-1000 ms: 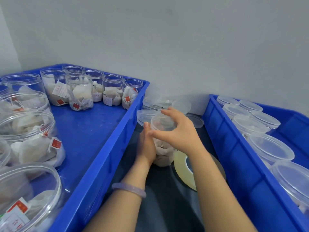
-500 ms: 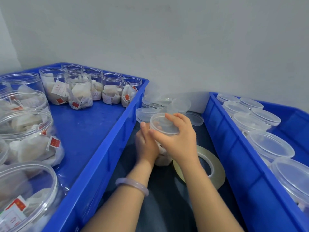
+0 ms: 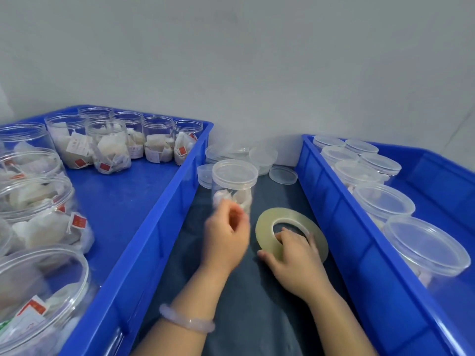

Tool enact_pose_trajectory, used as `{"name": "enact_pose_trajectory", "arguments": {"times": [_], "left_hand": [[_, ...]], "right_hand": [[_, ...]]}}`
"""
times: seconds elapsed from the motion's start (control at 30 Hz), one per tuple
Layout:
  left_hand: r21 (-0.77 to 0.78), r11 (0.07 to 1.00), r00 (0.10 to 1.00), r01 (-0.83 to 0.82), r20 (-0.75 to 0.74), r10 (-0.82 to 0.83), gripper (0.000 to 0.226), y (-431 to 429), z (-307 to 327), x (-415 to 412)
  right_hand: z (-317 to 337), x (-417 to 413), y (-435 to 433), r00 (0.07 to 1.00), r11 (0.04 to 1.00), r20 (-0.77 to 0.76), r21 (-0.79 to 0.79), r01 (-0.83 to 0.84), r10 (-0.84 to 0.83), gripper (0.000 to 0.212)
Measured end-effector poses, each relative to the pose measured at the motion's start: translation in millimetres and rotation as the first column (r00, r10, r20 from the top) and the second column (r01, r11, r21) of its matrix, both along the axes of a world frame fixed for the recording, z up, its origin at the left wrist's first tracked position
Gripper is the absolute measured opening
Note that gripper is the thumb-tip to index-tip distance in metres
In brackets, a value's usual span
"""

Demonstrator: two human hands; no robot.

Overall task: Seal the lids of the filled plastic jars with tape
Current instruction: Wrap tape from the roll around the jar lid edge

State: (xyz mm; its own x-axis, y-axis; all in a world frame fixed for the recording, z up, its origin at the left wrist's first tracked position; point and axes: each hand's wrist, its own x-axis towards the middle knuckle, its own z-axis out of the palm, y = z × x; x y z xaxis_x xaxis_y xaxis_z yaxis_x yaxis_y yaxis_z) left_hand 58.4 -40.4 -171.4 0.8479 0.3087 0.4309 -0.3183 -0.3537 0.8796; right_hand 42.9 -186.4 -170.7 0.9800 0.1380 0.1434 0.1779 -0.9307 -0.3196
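Note:
A clear plastic jar [image 3: 234,185] with white sachets inside stands on the dark mat between two blue crates, its translucent lid [image 3: 235,171] on top. My left hand [image 3: 226,240] is just in front of the jar's base, blurred, with loosely curled fingers that hold nothing I can see. A flat roll of clear tape [image 3: 291,217] lies to the right of the jar. My right hand [image 3: 295,260] grips the roll's near side, fingers in the centre hole and thumb on the outer edge.
The left blue crate [image 3: 154,227] holds several open jars filled with sachets. The right blue crate [image 3: 341,214] holds several lidded jars. Loose lids [image 3: 282,175] are piled behind the jar against the white wall.
My right hand left the jar's lid and came down onto the tape roll. My left hand let go of the jar's side and drew back toward me.

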Motion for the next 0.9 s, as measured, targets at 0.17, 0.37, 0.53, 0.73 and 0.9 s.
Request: {"name": "enact_pose_trajectory", "arguments": {"times": [0.17, 0.37, 0.53, 0.73, 0.9], "left_hand": [[-0.075, 0.900, 0.875, 0.429, -0.214, -0.434, 0.043, -11.8, -4.2, -18.5], [-0.226, 0.922, 0.920, 0.313, -0.168, -0.354, 0.039, -9.4, 1.3, -18.5], [-0.316, 0.920, 0.945, 0.232, -0.151, -0.290, 0.017, -1.7, 3.3, -14.5], [-0.073, 0.982, 0.968, 0.174, -0.171, -0.184, 0.020, -2.1, 0.6, -18.1], [0.026, 0.983, 0.962, 0.181, -0.214, -0.171, 0.017, -1.6, -0.8, -17.7]], "right_hand": [[4.4, -0.9, -3.8, 1.000, 0.857, -0.016, 0.515, -0.001, 0.011, 0.042], [-0.2, -3.9, 1.4, 0.997, 0.885, 0.070, 0.462, -0.063, 0.034, 0.045], [-1.5, -6.6, 5.3, 0.994, 0.896, 0.107, 0.441, -0.059, 0.013, 0.039], [0.8, -8.8, 8.1, 0.996, 0.893, 0.091, 0.447, -0.049, 0.009, 0.034], [-0.8, -8.8, 8.7, 0.997, 0.902, 0.074, 0.431, -0.027, -0.006, 0.053]]}}
